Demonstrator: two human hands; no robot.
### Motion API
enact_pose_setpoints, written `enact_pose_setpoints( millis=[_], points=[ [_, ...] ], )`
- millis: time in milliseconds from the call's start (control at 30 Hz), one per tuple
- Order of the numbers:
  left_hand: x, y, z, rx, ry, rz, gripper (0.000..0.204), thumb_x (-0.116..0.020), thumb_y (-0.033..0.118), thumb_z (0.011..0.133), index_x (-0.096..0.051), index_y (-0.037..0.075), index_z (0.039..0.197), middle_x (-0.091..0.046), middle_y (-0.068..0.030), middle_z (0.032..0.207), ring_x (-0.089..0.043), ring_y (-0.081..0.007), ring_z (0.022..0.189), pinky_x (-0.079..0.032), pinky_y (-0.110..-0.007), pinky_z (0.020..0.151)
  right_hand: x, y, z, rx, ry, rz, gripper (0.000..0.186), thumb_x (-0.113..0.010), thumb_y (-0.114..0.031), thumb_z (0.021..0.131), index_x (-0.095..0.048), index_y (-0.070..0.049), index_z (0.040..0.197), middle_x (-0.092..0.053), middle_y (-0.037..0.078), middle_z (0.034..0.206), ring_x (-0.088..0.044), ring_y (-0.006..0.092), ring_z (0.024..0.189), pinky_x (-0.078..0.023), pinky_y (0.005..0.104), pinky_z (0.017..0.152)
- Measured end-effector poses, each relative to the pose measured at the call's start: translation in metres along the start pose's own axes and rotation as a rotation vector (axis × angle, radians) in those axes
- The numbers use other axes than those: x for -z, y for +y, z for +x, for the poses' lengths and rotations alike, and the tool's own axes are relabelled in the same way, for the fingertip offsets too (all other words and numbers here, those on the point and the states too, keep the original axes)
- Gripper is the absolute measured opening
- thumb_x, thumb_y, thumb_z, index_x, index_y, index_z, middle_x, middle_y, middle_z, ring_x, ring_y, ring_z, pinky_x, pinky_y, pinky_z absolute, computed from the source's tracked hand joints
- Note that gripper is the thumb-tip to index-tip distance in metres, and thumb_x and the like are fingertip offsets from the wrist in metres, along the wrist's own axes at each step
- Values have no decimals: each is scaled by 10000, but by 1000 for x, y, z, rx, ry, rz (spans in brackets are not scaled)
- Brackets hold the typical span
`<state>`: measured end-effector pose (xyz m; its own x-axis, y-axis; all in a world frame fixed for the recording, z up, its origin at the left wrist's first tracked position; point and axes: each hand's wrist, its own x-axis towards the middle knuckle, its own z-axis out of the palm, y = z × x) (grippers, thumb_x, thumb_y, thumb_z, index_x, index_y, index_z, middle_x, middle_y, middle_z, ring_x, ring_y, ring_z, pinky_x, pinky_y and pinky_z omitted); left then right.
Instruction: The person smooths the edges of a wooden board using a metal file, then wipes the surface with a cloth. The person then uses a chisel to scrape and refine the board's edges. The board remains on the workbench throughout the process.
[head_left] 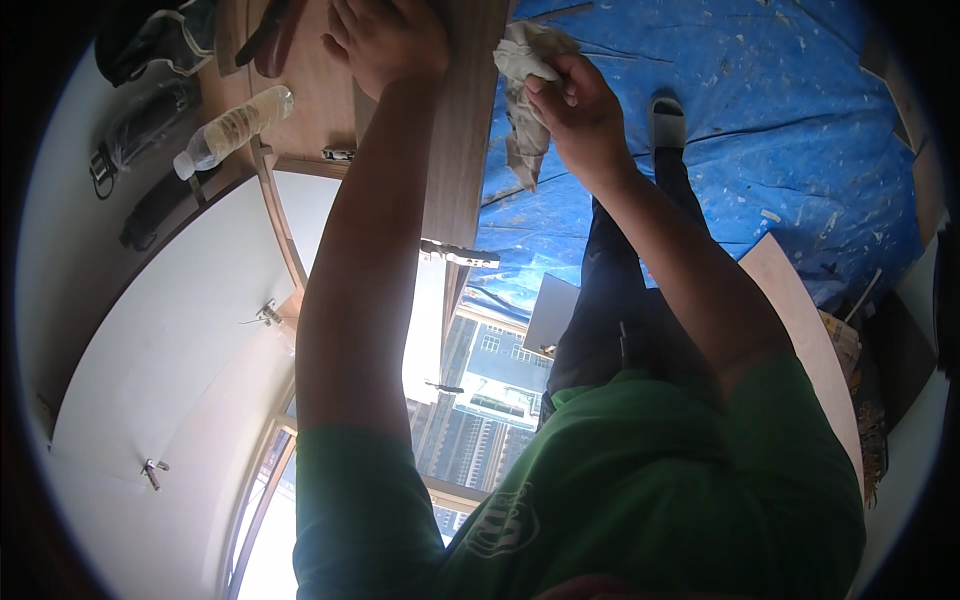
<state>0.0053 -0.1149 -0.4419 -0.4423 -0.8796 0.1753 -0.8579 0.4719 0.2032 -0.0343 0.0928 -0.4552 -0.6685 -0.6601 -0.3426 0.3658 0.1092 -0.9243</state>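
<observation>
My right hand (575,110) is shut on a crumpled, dirty beige rag (525,95) that hangs down beside the right edge of a brown wooden board (465,150). My left hand (385,40) rests with bent fingers on the top of that board, near the upper edge of the view; it holds nothing that I can see. Both forearms reach up from my green shirt at the bottom.
A clear plastic bottle (235,125) lies on the wooden surface at upper left, beside black bags (150,45). A white panel (180,330) with metal fittings fills the left. Blue speckled tarpaulin (780,130) covers the floor at right, with a light board (800,330) and a white sandal (668,122).
</observation>
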Motion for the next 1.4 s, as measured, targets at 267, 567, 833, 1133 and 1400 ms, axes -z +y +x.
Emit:
enact_pose_setpoints(
  millis=[267, 567, 833, 1133, 1400],
  points=[
    [1, 9, 3, -5, 19, -42, 691, -385, 529, 1072, -479, 8, 1516, -432, -261, 1586, -362, -433, 1491, -225, -556, 1240, -35, 18, -138, 232, -380, -368, 224, -771, -56, 869, -641, -42, 1051, -669, 119, 944, -682, 356, 888, -545, 447, 756],
    [26, 19, 4, 95, -80, -82, 653, -325, 503, 1079, -405, 54, 1546, -375, -154, 1650, -303, -333, 1548, -149, -565, 1270, -30, -24, -2, 167, -56, -215, 173, -750, -63, 893, -598, -36, 970, -650, 143, 901, -638, 335, 813, -498, 416, 713],
    [20, 17, 1, 89, -126, -77, 636, -341, 468, 1086, -388, 55, 1568, -355, -139, 1667, -292, -316, 1558, -151, -562, 1269, -31, -21, -48, -77, -123, -199, 176, -747, -136, 939, -620, -31, 999, -644, 130, 858, -669, 242, 765, -517, 349, 704],
    [24, 17, -1, 57, -152, -27, 653, -339, 474, 1088, -366, 50, 1583, -357, -128, 1668, -296, -289, 1559, -156, -551, 1269, 13, -120, 238, 258, 181, -669, 213, -743, -193, 922, -650, -38, 1034, -701, 146, 886, -673, 283, 794, -515, 395, 728],
    [30, 29, 8, 77, -241, -7, 750, -434, 519, 1036, -325, 37, 1601, -299, -158, 1690, -224, -293, 1590, -111, -544, 1287, 36, -146, 303, 266, 125, -771, 214, -734, -192, 918, -606, -26, 962, -658, 171, 859, -655, 333, 809, -498, 417, 730]
  ],
)
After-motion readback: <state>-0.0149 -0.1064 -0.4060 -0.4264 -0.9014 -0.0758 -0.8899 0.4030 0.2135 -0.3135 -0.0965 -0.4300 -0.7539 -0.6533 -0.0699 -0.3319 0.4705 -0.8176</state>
